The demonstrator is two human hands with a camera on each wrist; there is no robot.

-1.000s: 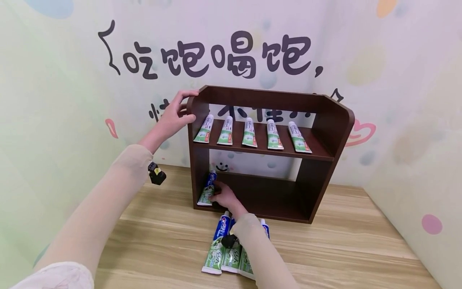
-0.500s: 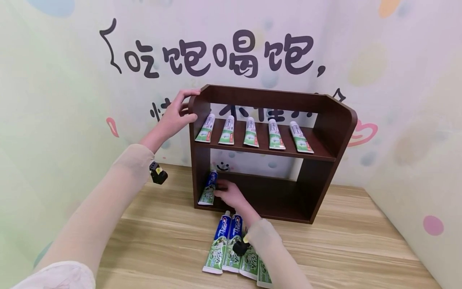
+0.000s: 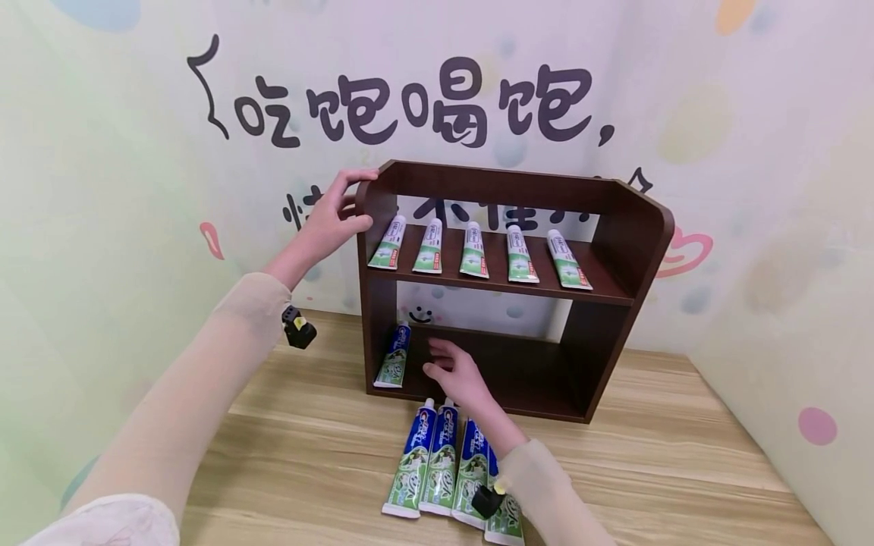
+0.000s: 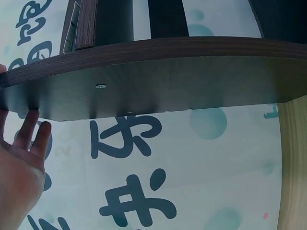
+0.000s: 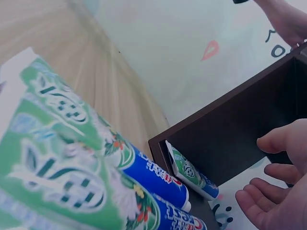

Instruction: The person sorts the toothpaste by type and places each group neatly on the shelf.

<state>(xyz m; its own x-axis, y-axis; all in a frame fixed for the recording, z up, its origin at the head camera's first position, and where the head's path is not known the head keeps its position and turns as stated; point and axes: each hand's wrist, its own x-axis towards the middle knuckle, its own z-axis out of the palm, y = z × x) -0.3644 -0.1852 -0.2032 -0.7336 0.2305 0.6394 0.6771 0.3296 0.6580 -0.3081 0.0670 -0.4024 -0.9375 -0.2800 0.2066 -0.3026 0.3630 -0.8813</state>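
Note:
A dark brown two-tier shelf [image 3: 505, 179] stands on the table against the wall. My left hand [image 3: 328, 221] grips its upper left side panel; in the left wrist view the fingers of that hand [image 4: 21, 167] lie against the panel's outer face. Inside the lower tier, a blue-and-green toothpaste tube [image 3: 394, 356] lies by the left wall. My right hand [image 3: 461, 377] hovers to the right of that tube, fingers loosely bent, holding nothing. Below it, several matching toothpaste tubes [image 3: 440, 459] lie side by side on the table, the rightmost partly covered by the right forearm.
Several white-and-green toothpaste tubes [image 3: 473, 250] lie in a spaced row on the upper tier. The wooden table [image 3: 655, 455] extends in front of the shelf. A printed wall covering [image 3: 751, 227] closes the back and both sides.
My right hand has let go of the tube in the lower tier and drawn back to the right and down. The tube stays by the left wall. My left hand keeps its place.

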